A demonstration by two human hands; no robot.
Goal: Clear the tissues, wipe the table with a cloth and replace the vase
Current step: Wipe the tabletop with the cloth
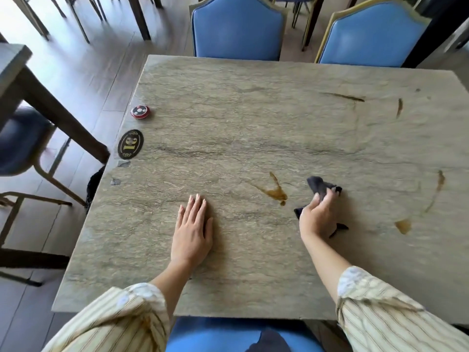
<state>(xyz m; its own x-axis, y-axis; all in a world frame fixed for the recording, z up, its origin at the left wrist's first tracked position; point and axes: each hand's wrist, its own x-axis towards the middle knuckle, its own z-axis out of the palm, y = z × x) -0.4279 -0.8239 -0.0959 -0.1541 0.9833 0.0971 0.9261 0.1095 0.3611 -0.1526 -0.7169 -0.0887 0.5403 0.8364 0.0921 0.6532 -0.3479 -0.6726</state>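
My right hand (316,215) is closed around a dark grey cloth (320,187), held on the stone-patterned table (241,123) just right of a brown spill (276,191). My left hand (193,229) lies flat on the tabletop with its fingers together, holding nothing. More brown streaks mark the table at the far right (403,226) and near the back right (346,97). No tissues and no vase are in view.
A red call button (140,111) and a black oval number plaque (130,144) sit at the table's left edge. Two blue chairs (238,34) stand behind the table, another blue seat (215,336) below me. A neighbouring table (15,62) and dark chair are at left.
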